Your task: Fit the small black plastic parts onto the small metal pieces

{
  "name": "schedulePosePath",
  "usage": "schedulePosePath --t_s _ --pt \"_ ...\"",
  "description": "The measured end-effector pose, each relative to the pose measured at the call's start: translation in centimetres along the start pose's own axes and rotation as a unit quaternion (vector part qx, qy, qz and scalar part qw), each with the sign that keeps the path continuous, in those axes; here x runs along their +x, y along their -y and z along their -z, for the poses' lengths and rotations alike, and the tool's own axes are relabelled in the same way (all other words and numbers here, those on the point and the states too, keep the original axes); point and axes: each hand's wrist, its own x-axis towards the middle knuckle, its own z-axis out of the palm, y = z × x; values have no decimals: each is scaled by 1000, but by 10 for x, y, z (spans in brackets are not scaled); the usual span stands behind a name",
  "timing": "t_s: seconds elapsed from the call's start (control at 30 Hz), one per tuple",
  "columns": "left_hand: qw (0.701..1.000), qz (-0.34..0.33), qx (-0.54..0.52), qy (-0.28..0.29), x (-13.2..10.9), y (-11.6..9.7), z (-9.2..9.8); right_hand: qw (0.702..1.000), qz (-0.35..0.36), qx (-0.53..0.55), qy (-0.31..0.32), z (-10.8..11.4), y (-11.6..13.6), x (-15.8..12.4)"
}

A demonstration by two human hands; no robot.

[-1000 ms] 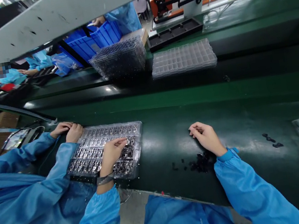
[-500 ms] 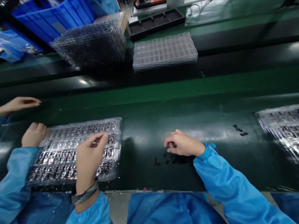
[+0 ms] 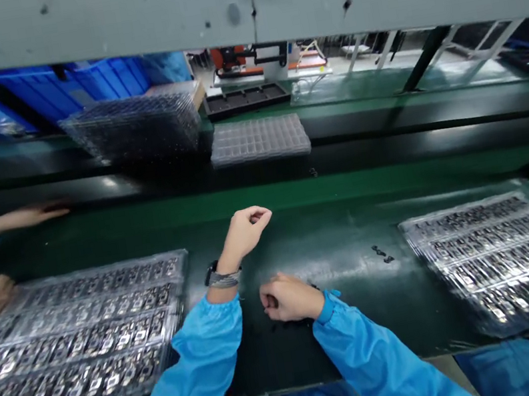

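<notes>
Most of the lower area is taken up by a long green work surface (image 3: 359,337). Its front-left corner is covered by a clear tray (image 3: 181,260) packed with shiny parts (image 3: 113,382), and a similar filled tray (image 3: 430,257) is set toward the right edge. A stack of trays (image 3: 131,129) is parked past the back edge. The left hand (image 3: 244,232) is held toward the back edge, thumb and fingertips pinched together; whether anything tiny is gripped can't be told. The right hand (image 3: 291,297) is placed nearer the front edge, fingers curled, grip kinda unreadable. Some little black bits (image 3: 379,251) are strewn just left of the filled tray.
</notes>
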Motion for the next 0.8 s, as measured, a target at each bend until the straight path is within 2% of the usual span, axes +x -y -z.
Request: schedulePosePath --t_s 0.1,0.2,0.4,0.5,0.57,0.67,0.8 --pt "998 54 -26 31 40 16 -29 996 -22 79 -41 -3 -6 3" --pt "996 83 -15 36 82 26 -62 987 -31 143 -71 -4 -13 7" --pt "994 88 61 24 152 29 -113 971 -24 235 -47 -4 -25 13" --pt "987 101 121 7 175 25 -132 972 -5 233 -22 -4 -29 15" --pt "982 109 156 -4 187 22 -144 980 24 194 -29 -1 -30 14" --pt "974 121 192 -13 202 16 -157 986 53 132 -88 6 -27 8" --pt "968 135 213 -8 218 13 -166 974 62 98 -193 18 -23 -4"
